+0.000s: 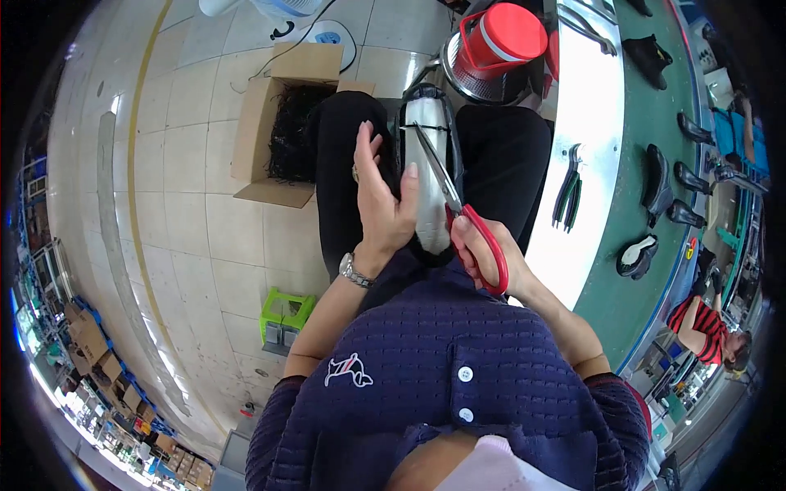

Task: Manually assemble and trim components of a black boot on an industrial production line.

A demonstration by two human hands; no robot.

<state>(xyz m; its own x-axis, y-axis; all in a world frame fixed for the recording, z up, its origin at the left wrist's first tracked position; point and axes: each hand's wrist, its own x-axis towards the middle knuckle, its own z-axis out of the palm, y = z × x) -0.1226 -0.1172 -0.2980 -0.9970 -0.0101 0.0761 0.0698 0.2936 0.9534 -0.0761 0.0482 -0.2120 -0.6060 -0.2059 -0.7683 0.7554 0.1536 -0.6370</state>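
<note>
A long dark shoe (430,225) lies lengthwise over my lap, its silvery-white underside facing up inside a black rim. Thin dark strands cross this pale surface near the far end. My right hand (483,250) is closed around the red handles of a pair of scissors (442,176). The blades point away from me over the shoe, slightly parted, with their tips beside the strands. At the shoe's left side is my left hand (383,200), fingers stretched out and apart. Its thumb overlaps the shoe's edge; whether it presses there I cannot tell.
On the left floor stands a cardboard box (254,155) full of black scraps, with a green plastic stool (286,315) nearer. A red bucket (512,37) sits beyond my knees. Pliers (569,192) lie on the metal bench edge (585,123); a green belt (626,204) carries several black shoes. Another person (708,327) is far right.
</note>
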